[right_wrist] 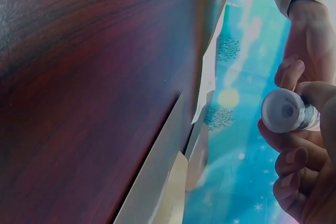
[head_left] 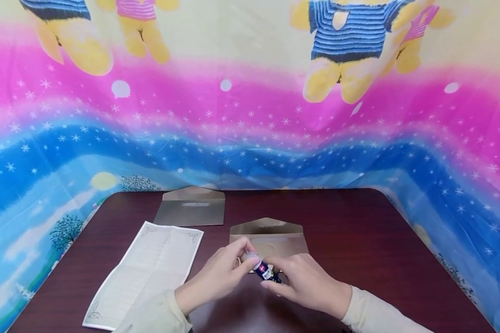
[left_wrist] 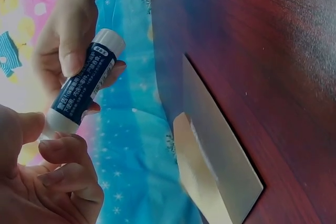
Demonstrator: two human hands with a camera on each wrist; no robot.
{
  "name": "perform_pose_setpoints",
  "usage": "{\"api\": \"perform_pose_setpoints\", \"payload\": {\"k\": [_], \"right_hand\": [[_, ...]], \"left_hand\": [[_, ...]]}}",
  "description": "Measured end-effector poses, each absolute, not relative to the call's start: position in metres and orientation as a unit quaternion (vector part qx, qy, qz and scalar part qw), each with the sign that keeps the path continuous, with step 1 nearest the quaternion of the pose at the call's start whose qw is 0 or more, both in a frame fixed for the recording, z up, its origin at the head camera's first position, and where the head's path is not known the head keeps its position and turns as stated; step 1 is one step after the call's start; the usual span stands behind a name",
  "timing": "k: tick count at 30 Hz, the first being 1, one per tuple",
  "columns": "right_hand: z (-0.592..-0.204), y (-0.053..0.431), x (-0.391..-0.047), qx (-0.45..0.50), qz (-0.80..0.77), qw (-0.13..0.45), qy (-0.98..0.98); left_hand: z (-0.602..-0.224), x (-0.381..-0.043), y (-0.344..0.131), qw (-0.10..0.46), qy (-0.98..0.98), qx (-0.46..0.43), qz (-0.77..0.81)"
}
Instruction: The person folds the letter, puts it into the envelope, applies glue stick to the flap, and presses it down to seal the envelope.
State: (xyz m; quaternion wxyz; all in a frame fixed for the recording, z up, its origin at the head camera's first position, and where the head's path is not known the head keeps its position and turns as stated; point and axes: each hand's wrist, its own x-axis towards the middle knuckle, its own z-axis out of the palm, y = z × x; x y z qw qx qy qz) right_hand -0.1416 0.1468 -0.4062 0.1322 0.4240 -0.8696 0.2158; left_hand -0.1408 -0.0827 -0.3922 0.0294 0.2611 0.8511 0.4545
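Note:
Between my two hands is a glue stick (head_left: 265, 271) with a dark blue label and white ends, held above the table. My left hand (head_left: 222, 270) pinches its whitish end between thumb and fingers. Around the labelled barrel, my right hand (head_left: 306, 282) grips with thumb and fingers; in the left wrist view the glue stick (left_wrist: 84, 82) tilts between both hands. The right wrist view shows its round white base (right_wrist: 282, 111). Just behind the hands lies a gold envelope (head_left: 271, 240) with its flap raised, partly hidden by them.
Another gold envelope (head_left: 191, 210), flap up, lies at the table's back left. A cream sheet of paper with corner ornaments (head_left: 150, 268) lies left of my hands, partly under the left sleeve. A printed cloth (head_left: 250, 115) hangs behind the dark red table (head_left: 383, 259).

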Motion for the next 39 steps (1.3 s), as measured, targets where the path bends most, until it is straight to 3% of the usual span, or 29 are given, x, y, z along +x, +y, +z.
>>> {"api": "perform_pose_setpoints", "payload": {"k": [8,16,39], "right_hand": [[-0.407,0.151,-0.142,0.370,0.284,0.054,-0.883],[-0.404,0.171,-0.147,0.283,0.283,0.018,-0.916],[-0.425,0.268,-0.211,0.047,0.217,0.001,-0.975]], "left_hand": [[-0.394,-0.143,-0.078,0.029,0.854,0.252,0.455],[-0.396,-0.148,-0.081,0.024,0.869,0.246,0.429],[-0.415,-0.151,-0.074,-0.011,0.910,0.254,0.329]]}}
